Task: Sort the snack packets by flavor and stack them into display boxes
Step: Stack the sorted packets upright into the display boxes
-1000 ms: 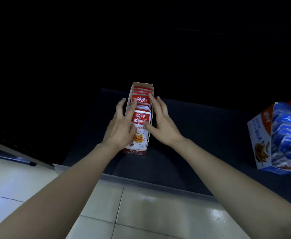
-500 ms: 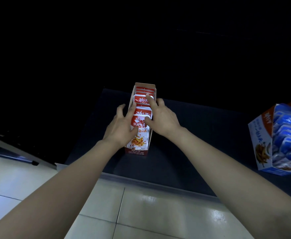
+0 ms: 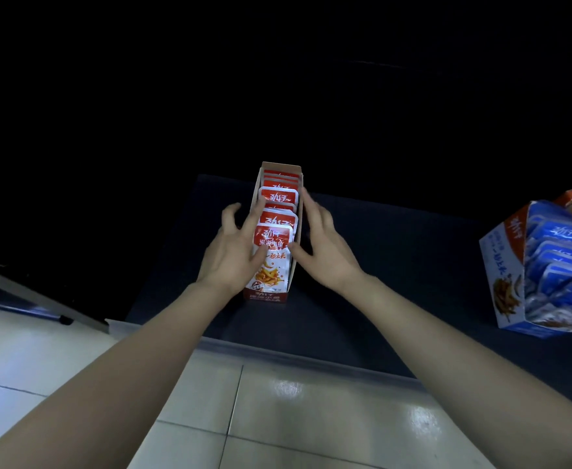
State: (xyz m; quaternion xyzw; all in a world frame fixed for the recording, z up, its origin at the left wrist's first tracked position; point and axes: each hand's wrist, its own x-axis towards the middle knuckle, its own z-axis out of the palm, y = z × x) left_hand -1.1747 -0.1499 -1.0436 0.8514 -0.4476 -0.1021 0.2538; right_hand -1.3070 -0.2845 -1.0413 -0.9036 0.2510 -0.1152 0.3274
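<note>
A narrow red display box (image 3: 266, 295) stands on a dark table (image 3: 396, 265), filled with several red snack packets (image 3: 272, 245) in a row. My left hand (image 3: 234, 255) lies against the box's left side, fingers straight, thumb on the front packet. My right hand (image 3: 325, 245) lies along the box's right side with straight fingers and the thumb touching the front packet's edge. At the far right a blue display box (image 3: 504, 275) holds several blue packets (image 3: 562, 262), tilted.
The table's pale front edge (image 3: 311, 358) runs across the lower middle, with glossy floor tiles (image 3: 278, 418) below it. A dark slanted object with a light edge (image 3: 41, 299) sits at the left. Everything beyond the table is black.
My right hand slid off the tops of the red packets to the box's right side. My left hand stayed at the left side.
</note>
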